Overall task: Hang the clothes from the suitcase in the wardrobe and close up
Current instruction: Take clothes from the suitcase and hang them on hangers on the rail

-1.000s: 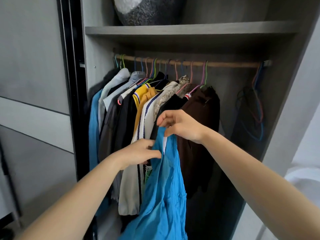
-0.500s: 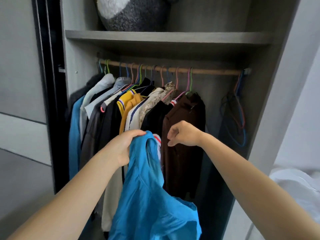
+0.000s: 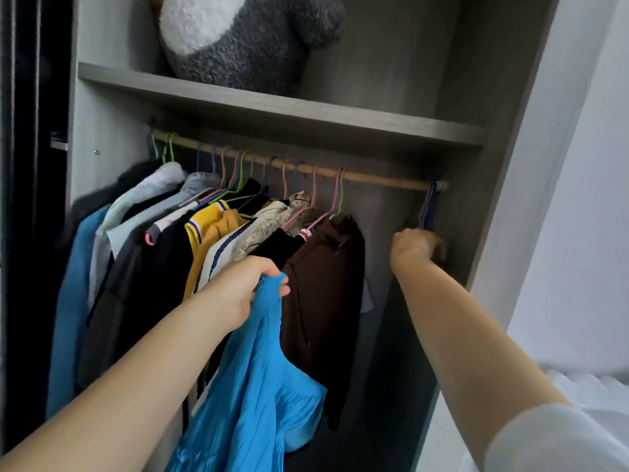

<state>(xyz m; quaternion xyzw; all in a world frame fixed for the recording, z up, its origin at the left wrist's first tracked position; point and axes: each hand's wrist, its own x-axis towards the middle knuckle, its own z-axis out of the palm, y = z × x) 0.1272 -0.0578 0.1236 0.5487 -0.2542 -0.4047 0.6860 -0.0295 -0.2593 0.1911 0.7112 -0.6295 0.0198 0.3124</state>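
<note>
My left hand [image 3: 246, 287] grips the top of a bright blue crinkled garment [image 3: 258, 386], which hangs down in front of the open wardrobe. My right hand [image 3: 417, 245] is stretched to the far right end of the wooden rail [image 3: 374, 177], at the bunch of empty hangers [image 3: 428, 207] hanging there; its fingers are blurred and partly hidden, curled at the hangers' lower part. Several garments on coloured hangers fill the left and middle of the rail, ending with a brown garment [image 3: 323, 284].
A grey and white plush toy [image 3: 245, 39] sits on the shelf [image 3: 289, 110] above the rail. The wardrobe's right side wall [image 3: 503, 165] stands just beyond my right hand. A dark sliding door edge [image 3: 30, 199] is at the left. White fabric [image 3: 595, 396] lies at lower right.
My right hand let go of the blue garment and moved right to the empty hangers at the rail's end. My left hand now holds the garment alone. The view tilted upward.
</note>
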